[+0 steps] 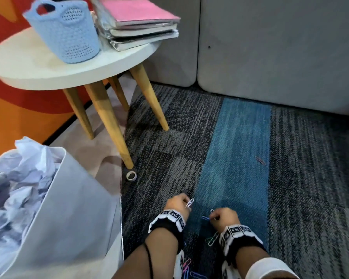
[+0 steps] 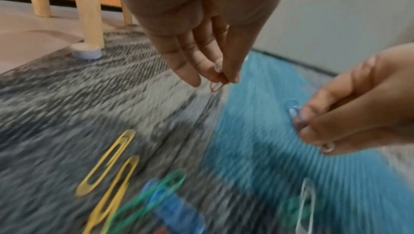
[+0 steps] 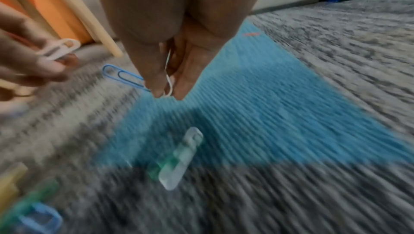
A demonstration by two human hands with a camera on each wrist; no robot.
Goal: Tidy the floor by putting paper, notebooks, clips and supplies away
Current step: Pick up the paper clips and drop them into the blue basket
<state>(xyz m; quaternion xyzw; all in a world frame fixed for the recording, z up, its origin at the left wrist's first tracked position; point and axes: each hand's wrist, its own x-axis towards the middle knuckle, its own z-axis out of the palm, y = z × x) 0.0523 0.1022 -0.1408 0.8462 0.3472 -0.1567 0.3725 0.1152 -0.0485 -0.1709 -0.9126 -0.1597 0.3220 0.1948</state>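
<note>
On the carpet (image 1: 236, 137), head view: left hand (image 1: 177, 206) and right hand (image 1: 225, 217) are low and close together near the bottom edge, where the grey weave meets the blue strip. Left grip pinches a white clip (image 1: 189, 202). Right grip is curled on a clip whose white end shows above the knuckles; a blue clip (image 1: 206, 218) sticks out just beside it. More clips (image 1: 212, 239) lie between and under the wrists. A red clip (image 1: 260, 160) lies alone on the blue strip, well apart from the hands. A tape roll (image 1: 131, 175) sits by a leg of the bench (image 1: 24, 65). On the bench: basket (image 1: 67, 31) toward the left, notebooks (image 1: 139, 23) stacked at the far right edge. A bin (image 1: 69, 208) with crumpled paper (image 1: 18, 178) stands at lower left.

Left wrist view, blurred: left fingers (image 2: 186, 64) point down, thumb and fingertip pressed together on a thin reddish loop (image 2: 216, 85). The right hand (image 2: 349, 106) at the right edge pinches the blue clip (image 2: 292, 108). Two yellow clips (image 2: 107, 163), a green clip (image 2: 156, 193) and another blue one lie on the grey weave at the bottom edge; a white one lies on the blue strip.

Right wrist view, blurred: right fingers (image 3: 156, 71) pinch a white clip (image 3: 168, 78), with the blue clip (image 3: 121, 76) projecting left from the fingertips. The left hand (image 3: 29, 64) at the left edge holds its white clip (image 3: 60, 48). A white-and-green pair (image 3: 179, 158) lies at the strip's near edge.
</note>
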